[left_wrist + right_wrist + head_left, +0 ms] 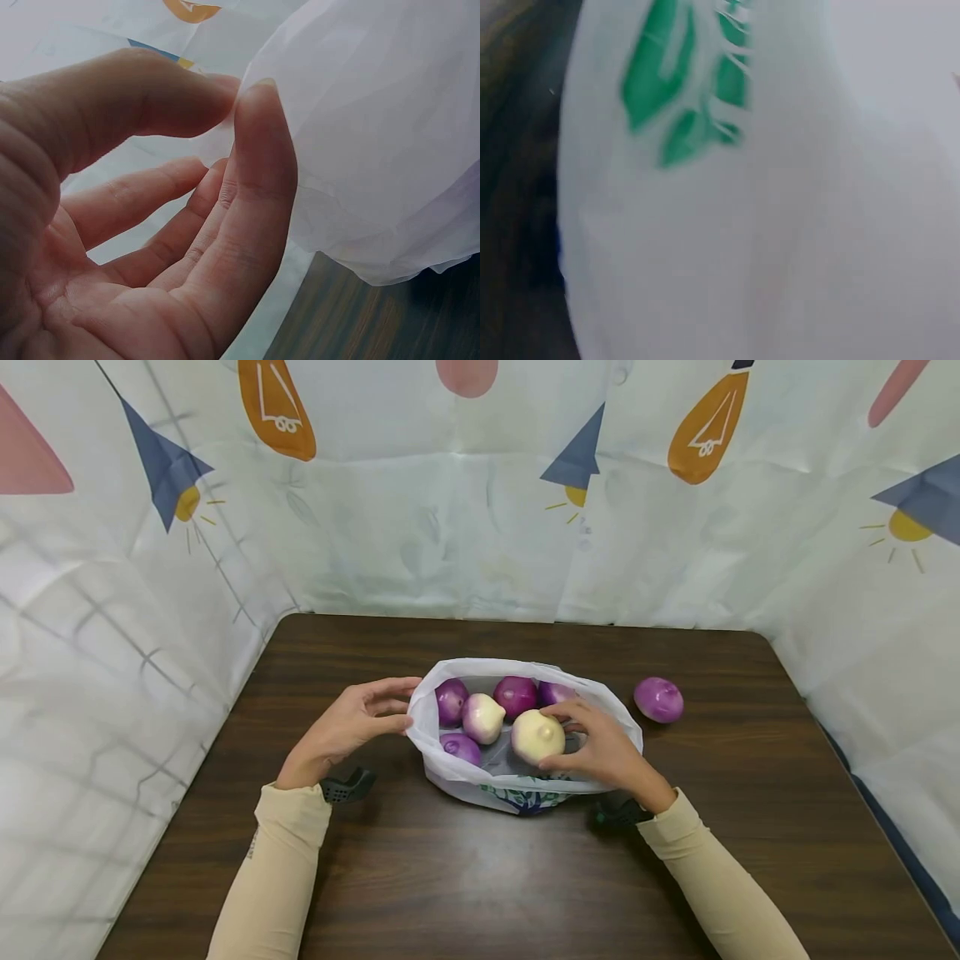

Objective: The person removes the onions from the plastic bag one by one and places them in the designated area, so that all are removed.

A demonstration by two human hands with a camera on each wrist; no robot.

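Note:
A white plastic bag [457, 783] with a green and blue print stands with its mouth wide on the table. My left hand [358, 718] pinches its left rim between thumb and index finger; the left wrist view shows the fingertips meeting at the film [375, 135]. Inside the mouth, my right hand [600, 745] holds a pale yellow onion [536, 737] between thumb and fingers. Around it in the bag lie a white and purple onion [482, 718] and several purple onions [515, 695]. In the right wrist view, the bag's printed side [727, 225] hides the right hand.
Right of the bag, one purple onion [658, 700] lies on the dark wooden table [465, 877]. White patterned sheets [450, 543] hang behind the table and along both sides.

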